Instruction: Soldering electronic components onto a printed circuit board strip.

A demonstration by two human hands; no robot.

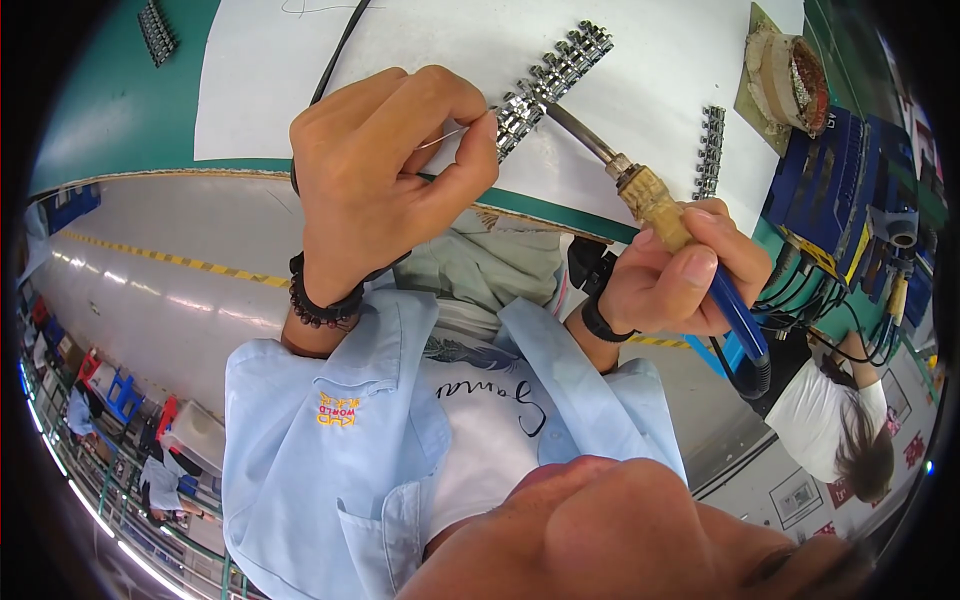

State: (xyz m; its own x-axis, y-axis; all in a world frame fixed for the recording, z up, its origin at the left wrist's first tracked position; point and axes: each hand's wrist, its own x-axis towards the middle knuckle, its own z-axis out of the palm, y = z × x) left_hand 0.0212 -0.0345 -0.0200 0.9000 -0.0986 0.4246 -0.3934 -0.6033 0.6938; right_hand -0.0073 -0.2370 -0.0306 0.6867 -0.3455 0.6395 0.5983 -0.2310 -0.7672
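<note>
My left hand (390, 160) pinches a thin silvery wire (440, 138), which looks like solder, between thumb and forefinger. The fingertips are close beside a row of small shiny metal parts (568, 65) lying slantwise on a white sheet (250, 70). My right hand (690, 270) is closed around a soldering iron (655, 207) with a tan collar and a blue handle. Its metal tip meets the row near the middle, just right of my left fingertips; whether the wire touches the tip is hidden by my fingers.
Another row of metal parts (710, 152) lies at right on the sheet, and one (157, 34) at far left. A crusted round container (795, 80) stands at far right, beside a blue boxy unit (822, 190) with cables. A black cable (340, 55) runs behind my left hand.
</note>
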